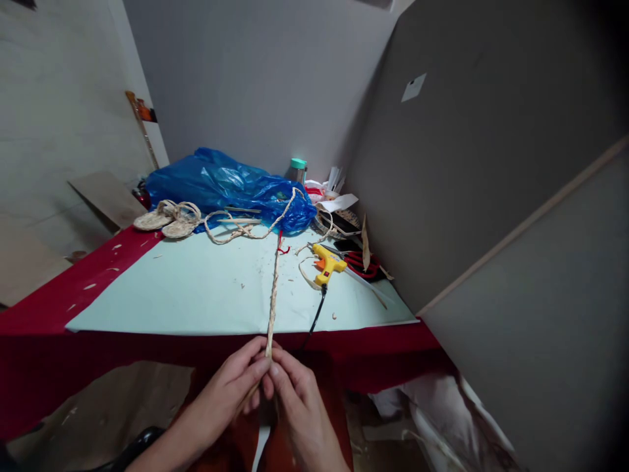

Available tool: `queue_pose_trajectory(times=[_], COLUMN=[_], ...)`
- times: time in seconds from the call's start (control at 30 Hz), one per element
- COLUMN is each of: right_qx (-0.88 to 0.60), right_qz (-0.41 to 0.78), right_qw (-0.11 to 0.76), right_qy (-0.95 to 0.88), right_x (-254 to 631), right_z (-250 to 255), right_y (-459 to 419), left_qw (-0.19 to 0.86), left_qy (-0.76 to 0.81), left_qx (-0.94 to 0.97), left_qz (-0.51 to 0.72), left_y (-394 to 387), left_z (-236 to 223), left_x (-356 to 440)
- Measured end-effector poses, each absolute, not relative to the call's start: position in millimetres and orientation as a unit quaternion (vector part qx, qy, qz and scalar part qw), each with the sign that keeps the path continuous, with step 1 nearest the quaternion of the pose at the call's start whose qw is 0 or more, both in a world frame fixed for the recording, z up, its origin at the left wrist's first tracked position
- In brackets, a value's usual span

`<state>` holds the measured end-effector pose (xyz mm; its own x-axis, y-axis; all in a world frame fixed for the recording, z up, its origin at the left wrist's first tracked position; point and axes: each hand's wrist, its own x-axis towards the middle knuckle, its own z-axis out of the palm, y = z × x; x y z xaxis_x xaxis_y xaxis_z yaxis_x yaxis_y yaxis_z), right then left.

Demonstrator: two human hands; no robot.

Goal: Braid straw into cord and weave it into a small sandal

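Observation:
Just off the table's near edge, my left hand [242, 375] and my right hand [293, 387] meet at the near end of a braided straw cord [273, 298]. Both are closed, thumbs and fingers pinching the pale strands. From there the cord runs taut away across the table to a red tie [281, 248] near the blue plastic bag. Loose strand ends below my fingers are mostly hidden. A second, longer braid [268, 231] lies in loops in front of the bag.
A yellow glue gun [328, 263] with a black cable lies right of the cord. Behind are a blue plastic bag [211, 177], a pair of woven straw sandals [179, 226] and a green-lidded bottle [297, 169]. Red-handled scissors [371, 265] lie at right, near the grey partition [472, 164].

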<state>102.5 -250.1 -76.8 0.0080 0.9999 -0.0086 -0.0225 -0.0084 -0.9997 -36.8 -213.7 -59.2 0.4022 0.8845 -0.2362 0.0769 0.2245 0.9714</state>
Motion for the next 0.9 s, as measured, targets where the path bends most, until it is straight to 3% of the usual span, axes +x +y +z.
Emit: queue_pose_trajectory(times=[0.17, 0.27, 0.43, 0.5, 0.8, 0.9], right_qx=[-0.534, -0.570, -0.577, -0.569, -0.533, -0.497], right_qz=[0.362, 0.267, -0.029, -0.095, -0.155, -0.116], right_qw=[0.442, 0.395, 0.352, 0.356, 0.424, 0.430], right_qy=[-0.623, -0.670, -0.736, -0.735, -0.715, -0.745], right_x=[110, 109, 106, 105, 92, 99], right_z=[-69, -72, -75, -72, -87, -89], right_y=[-259, -261, -261, -262, -264, -270], left_qw=[0.728, 0.704, 0.621, 0.617, 0.659, 0.663], left_qy=[0.416, 0.439, 0.508, 0.516, 0.497, 0.481], left_qx=[0.473, 0.478, 0.479, 0.464, 0.410, 0.425], left_qz=[0.272, 0.288, 0.356, 0.371, 0.388, 0.386], left_y=[-213, -213, -218, -221, -231, -230], left_z=[-67, -62, -58, -61, -68, -62], left_x=[-32, -32, -27, -25, -25, -28])
